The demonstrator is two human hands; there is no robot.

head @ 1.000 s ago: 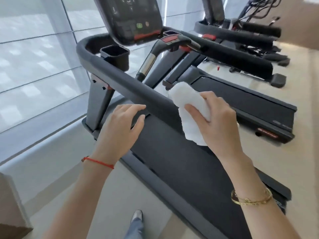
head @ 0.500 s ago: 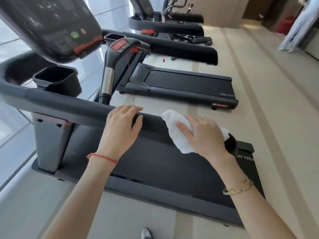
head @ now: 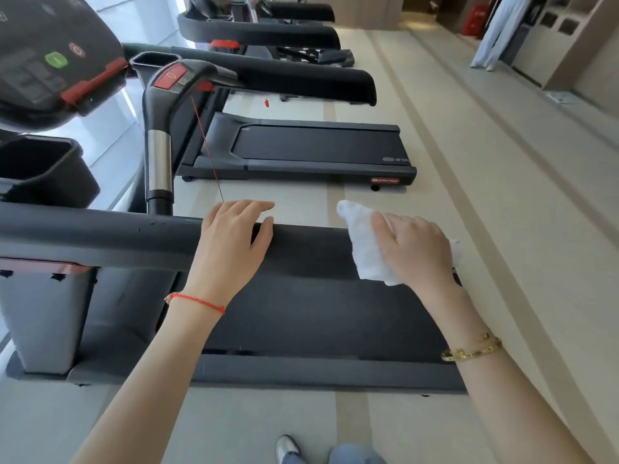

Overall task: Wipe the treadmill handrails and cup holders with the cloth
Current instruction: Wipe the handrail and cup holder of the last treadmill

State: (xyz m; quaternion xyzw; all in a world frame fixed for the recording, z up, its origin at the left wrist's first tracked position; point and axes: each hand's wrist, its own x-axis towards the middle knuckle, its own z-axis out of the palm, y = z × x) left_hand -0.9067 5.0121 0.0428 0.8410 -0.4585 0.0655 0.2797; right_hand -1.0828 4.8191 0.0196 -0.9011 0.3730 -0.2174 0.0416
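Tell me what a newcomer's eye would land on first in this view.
The white cloth stands out first, pressed by the right hand onto the near handrail near its free end. Beside it, the left hand rests on the same rail, a red string bracelet at its wrist. At upper left, the console's green button and red trim catch the eye.

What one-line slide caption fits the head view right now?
Right hand presses white cloth onto the treadmill handrail's end; left hand rests on the rail.

Left hand [head: 231, 242] on the handrail [head: 100, 236], left of the cloth [head: 365, 249] under the right hand [head: 415, 252].
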